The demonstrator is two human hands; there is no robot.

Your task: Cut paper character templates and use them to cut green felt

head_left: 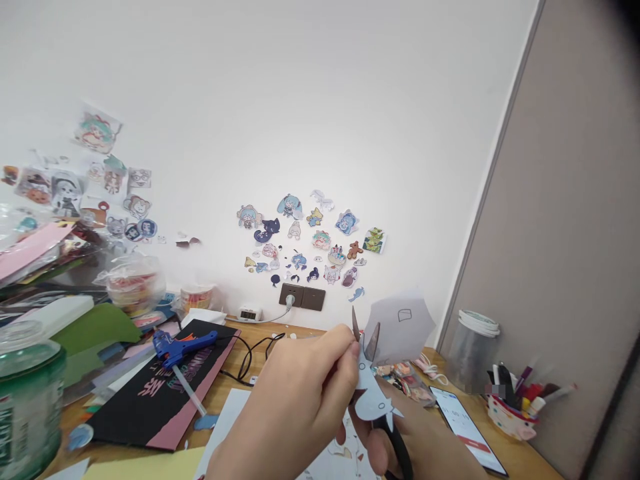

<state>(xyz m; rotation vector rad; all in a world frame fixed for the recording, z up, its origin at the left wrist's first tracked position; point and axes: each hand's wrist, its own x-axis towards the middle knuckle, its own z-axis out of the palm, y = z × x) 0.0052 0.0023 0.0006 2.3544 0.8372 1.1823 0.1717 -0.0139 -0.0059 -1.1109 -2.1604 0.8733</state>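
My left hand (305,380) is closed, its thumb and forefinger pinching a light blue paper cutout (369,398) with small drawn circles. Just right of it and partly behind, my right hand (415,427) is wrapped round black-handled scissors (399,448). The scissor blades point up and stand apart beside the left fingertips. A white sheet (401,327) with a small drawn shape stands up behind the blades. How the sheet joins the cutout is hidden by the fingers and blades.
A blue glue gun (184,347) lies on a black and pink board (145,407) at the left. A green jar (30,400) stands far left. At the right are a phone (467,427), a pen holder (511,420) and a clear tub (473,350). Stickers cover part of the wall.
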